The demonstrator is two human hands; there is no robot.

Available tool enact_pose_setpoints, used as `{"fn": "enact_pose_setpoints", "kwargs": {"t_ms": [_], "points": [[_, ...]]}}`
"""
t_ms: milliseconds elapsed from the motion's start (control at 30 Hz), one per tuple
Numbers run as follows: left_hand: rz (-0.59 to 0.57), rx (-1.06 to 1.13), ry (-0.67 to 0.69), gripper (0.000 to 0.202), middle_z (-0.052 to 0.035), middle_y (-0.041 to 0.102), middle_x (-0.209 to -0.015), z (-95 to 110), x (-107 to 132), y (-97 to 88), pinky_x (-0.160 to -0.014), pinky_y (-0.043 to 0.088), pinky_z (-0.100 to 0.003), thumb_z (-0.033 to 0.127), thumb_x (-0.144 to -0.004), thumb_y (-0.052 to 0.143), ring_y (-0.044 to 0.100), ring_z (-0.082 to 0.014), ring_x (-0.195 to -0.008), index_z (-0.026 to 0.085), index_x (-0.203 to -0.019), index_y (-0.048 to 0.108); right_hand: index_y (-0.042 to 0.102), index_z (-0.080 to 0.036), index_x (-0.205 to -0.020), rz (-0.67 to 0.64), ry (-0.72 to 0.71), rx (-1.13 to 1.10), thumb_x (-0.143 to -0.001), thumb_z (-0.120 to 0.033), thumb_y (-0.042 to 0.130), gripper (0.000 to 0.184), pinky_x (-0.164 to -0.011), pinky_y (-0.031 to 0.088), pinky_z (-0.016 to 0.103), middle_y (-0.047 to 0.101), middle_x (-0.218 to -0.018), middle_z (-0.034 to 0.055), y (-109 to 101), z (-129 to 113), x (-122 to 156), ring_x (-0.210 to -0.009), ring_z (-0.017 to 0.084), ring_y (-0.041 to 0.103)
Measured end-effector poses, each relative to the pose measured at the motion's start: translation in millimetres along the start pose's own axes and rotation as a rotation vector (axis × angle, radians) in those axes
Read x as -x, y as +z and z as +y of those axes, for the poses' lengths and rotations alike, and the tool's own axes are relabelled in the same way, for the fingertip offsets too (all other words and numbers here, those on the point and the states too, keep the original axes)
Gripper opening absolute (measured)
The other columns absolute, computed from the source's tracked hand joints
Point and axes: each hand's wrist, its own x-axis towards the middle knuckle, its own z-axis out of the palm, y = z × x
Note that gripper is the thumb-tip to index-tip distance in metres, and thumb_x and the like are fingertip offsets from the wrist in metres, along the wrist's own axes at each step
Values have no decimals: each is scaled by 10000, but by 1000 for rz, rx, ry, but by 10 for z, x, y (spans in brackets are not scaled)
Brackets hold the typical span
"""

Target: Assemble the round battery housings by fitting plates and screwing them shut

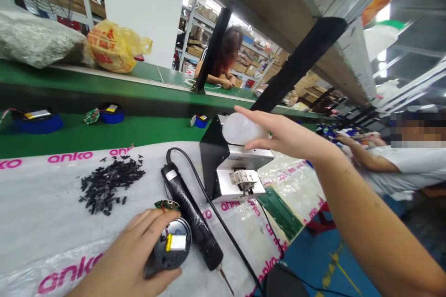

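Curling around a round dark base, the fingers of the left hand clasp its side near the bottom of the view. Its open top shows a small yellow-and-white battery and a red wire leading to a green circuit board just beyond the fingertips. The right hand grasps a frosted white dome between thumb and fingertips, in the air above a black-and-white bench machine. The dome looks light, smooth and thin-walled, probably slippery and easily cracked, so its rim seems the safer hold. The base appears stiff, its loose wiring best left untouched. An electric screwdriver lies just beside the base on a printed plastic sheet, with a heap of small black parts farther left. Beyond, blue bases sit on a green belt, where two other people work.
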Motion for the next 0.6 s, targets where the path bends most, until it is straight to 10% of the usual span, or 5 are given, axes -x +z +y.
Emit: {"fn": "enact_pose_setpoints", "kwargs": {"t_ms": [133, 300, 467, 600], "points": [[-151, 23, -50, 611, -103, 613, -1350, 71, -51, -79, -1074, 410, -618, 317, -765, 747, 528, -406, -1264, 307, -1347, 560, 252, -295, -1566, 130, 50, 5, -902, -603, 607, 814, -1012, 516, 521, 494, -1475, 105, 152, -85, 126, -1284, 343, 544], [-284, 102, -106, 840, -94, 610, -1382, 210, -119, -383, -1058, 452, -489, 423, -652, 877, 553, -367, -1255, 294, -1404, 525, 413, -259, -1477, 585, 47, -139, -965, -252, 572, 537, -1084, 475, 437, 559, -1365, 97, 445, -981, 376, -1261, 276, 550], [-75, -164, -185, 370, -10, 715, -772, 229, -293, -959, -695, 505, -334, 481, -994, 447, 669, -228, -723, 227, -1086, 701, 545, -159, -1339, 299, 20, -240, -980, -196, 480, 366, -935, 573, 360, 570, -1337, 129, 1025, -1878, 301, -1172, 250, 589], [13, -472, -95, 299, -93, 704, -968, -19, -436, -1136, -789, 497, -383, 272, -970, 462, 667, -274, -883, 162, -987, 740, 574, -107, -1284, 286, 101, -196, -904, -22, 426, 416, -816, 562, 529, 666, -1132, 149, 1398, -2084, 68, -988, 314, 622]]}}
